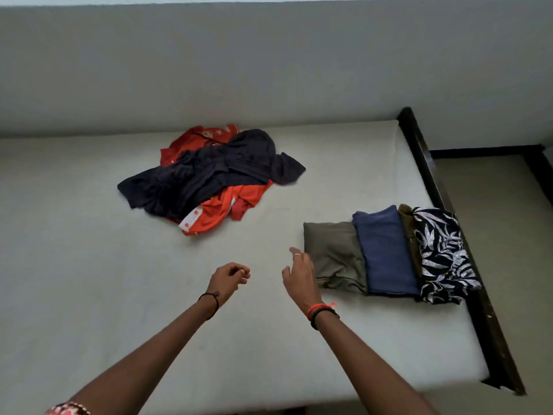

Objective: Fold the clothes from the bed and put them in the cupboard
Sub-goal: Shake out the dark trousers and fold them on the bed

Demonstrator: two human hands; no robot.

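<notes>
Left hand hovers over the bed, fingers loosely curled, holding nothing. Right hand is level with it, fingers relaxed and parted, also empty. It is just beside the near corner of the olive fold; I cannot tell whether they touch. Overlapping rightward toward the bed edge: blue fold, brown strip, leaf-print fold. Farther off, mid-bed, unfolded: dark top lying crumpled over red shirt. Cupboard not in view.

Judgement: four pieces are folded and at least two are loose, so the next step is the dark top, which lies uppermost. Pinch it at the shoulders or hem with both hands and lift it clear so the red shirt does not drag along. Spread it flat on the bare bed nearer the hands, smooth it, then fold it to the width of the finished folds.
</notes>
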